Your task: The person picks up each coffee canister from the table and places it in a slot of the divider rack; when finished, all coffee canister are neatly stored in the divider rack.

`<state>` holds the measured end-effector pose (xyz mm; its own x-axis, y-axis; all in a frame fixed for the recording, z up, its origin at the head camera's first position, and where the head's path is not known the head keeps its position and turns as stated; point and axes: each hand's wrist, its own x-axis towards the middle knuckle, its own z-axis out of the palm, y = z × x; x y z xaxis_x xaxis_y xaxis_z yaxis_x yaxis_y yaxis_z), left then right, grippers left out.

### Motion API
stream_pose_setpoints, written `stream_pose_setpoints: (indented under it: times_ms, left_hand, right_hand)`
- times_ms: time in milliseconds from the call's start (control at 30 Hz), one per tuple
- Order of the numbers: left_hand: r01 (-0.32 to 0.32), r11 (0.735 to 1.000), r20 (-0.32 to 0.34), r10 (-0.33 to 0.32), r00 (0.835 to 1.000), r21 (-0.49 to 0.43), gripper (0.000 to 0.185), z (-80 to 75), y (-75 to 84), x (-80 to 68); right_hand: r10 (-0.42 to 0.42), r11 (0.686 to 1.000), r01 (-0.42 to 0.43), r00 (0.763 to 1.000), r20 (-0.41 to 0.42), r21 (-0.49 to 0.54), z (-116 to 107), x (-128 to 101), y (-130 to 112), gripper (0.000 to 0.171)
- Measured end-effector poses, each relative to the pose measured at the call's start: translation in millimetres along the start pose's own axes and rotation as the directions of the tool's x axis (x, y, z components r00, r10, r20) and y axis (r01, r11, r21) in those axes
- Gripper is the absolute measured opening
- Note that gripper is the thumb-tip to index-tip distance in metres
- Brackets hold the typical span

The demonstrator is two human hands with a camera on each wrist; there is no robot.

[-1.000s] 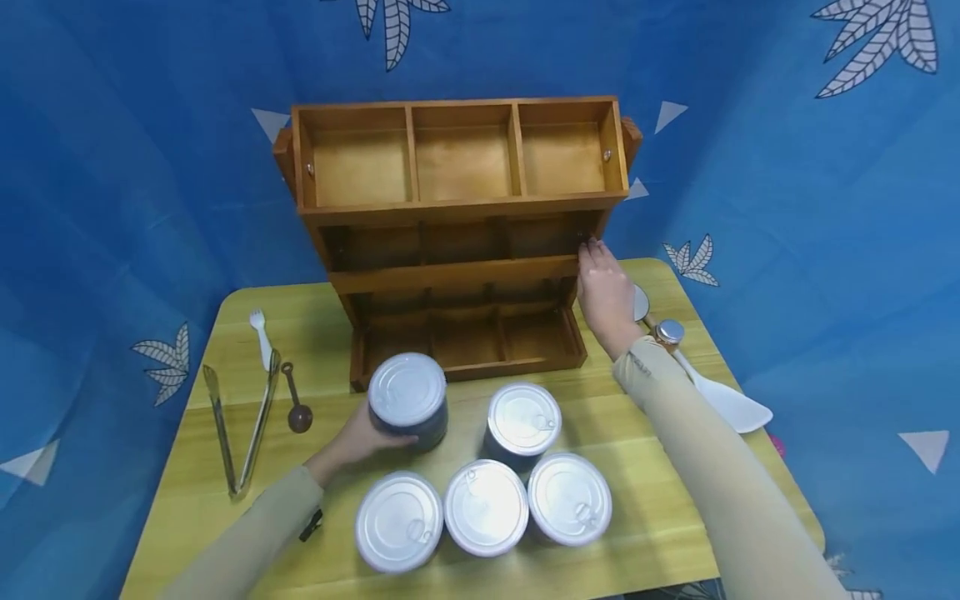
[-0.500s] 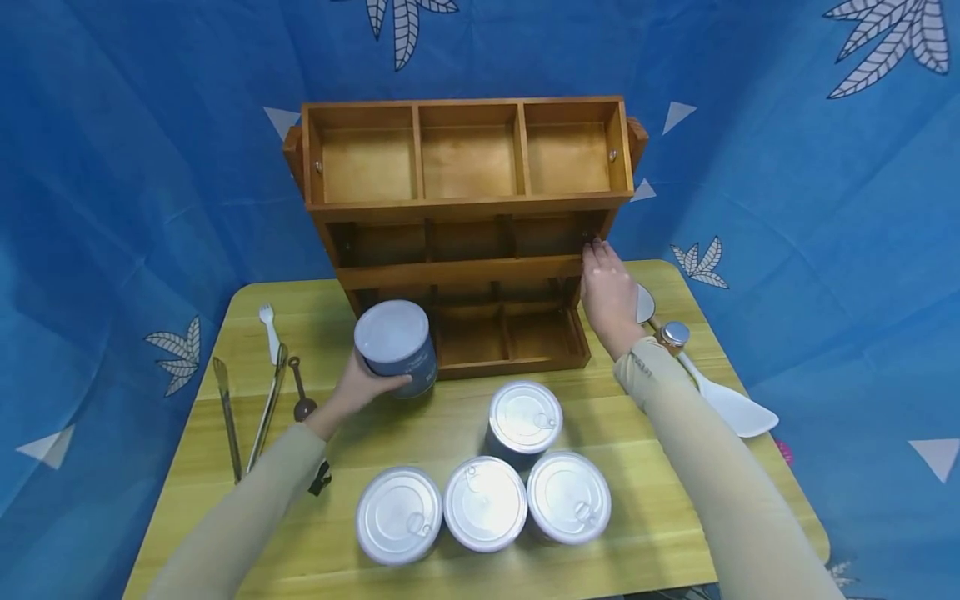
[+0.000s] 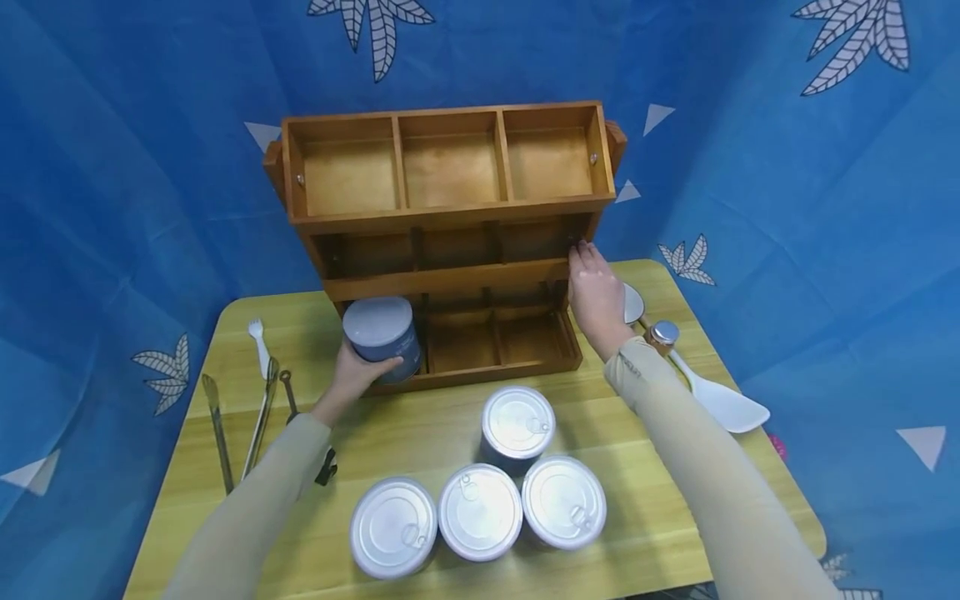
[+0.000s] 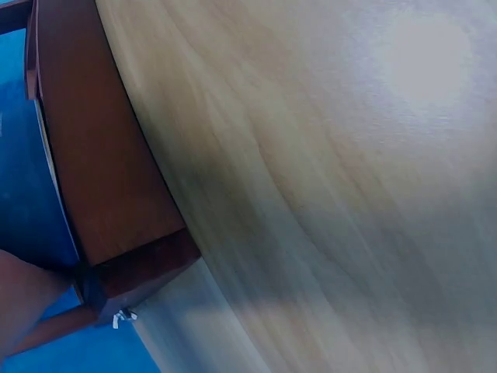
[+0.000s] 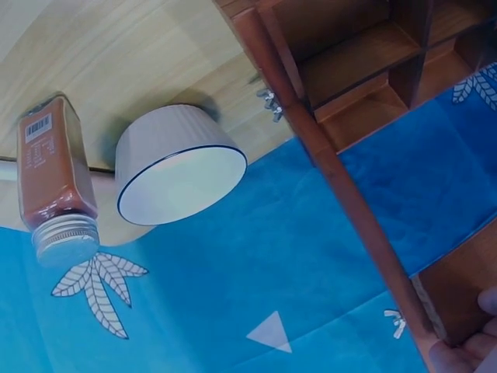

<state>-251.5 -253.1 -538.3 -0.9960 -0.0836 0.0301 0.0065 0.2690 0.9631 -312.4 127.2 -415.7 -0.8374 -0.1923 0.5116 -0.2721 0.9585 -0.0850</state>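
Note:
A blue-grey can with a pale lid (image 3: 378, 322) is gripped by my left hand (image 3: 351, 369), thumb across its near side. It sits over the left compartment of the bottom tier of a wooden three-tier rack (image 3: 450, 274). In the left wrist view the can (image 4: 29, 202) shows behind the rack's front board (image 4: 109, 155), and part of the left hand (image 4: 27, 299) is at the edge. My right hand (image 3: 597, 296) holds the rack's right side at the middle tier; in the right wrist view its fingers (image 5: 458, 357) wrap the wood.
Several lidded cans (image 3: 480, 511) stand near the table's front. Tongs (image 3: 258, 425), a white fork (image 3: 259, 346) and a partly hidden brown scoop (image 3: 288, 392) lie left. A white bowl (image 5: 178, 167), a square-sided bottle (image 5: 54, 163) and a white spatula (image 3: 727, 406) are at right.
My left hand has carried the can away from me and slightly left, from the table in front to the rack's bottom-left compartment. My right hand keeps its hold on the rack.

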Motion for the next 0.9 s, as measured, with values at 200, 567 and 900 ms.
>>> stream_pose_setpoints:
  times_ms: [200,567,900]
  left_hand:
    - [0.032,0.999,-0.075,-0.03,0.997,0.034,0.115,3.7,-5.4,9.6]
    - [0.07,0.988,-0.111,-0.055,0.992,0.136,0.115,15.9,-24.2,14.1]
    - [0.035,0.991,-0.106,-0.021,0.994,0.129,0.115,23.3,-23.5,18.7]
  right_hand:
    - [-0.019,1.0,0.019,1.0,-0.001,-0.011,1,2,-2,0.033]
    - [-0.009,1.0,0.01,0.999,0.052,-0.02,4,-3,-3,0.035]
    - [-0.009,0.999,0.011,0.998,0.054,-0.032,-1,1,1,0.036]
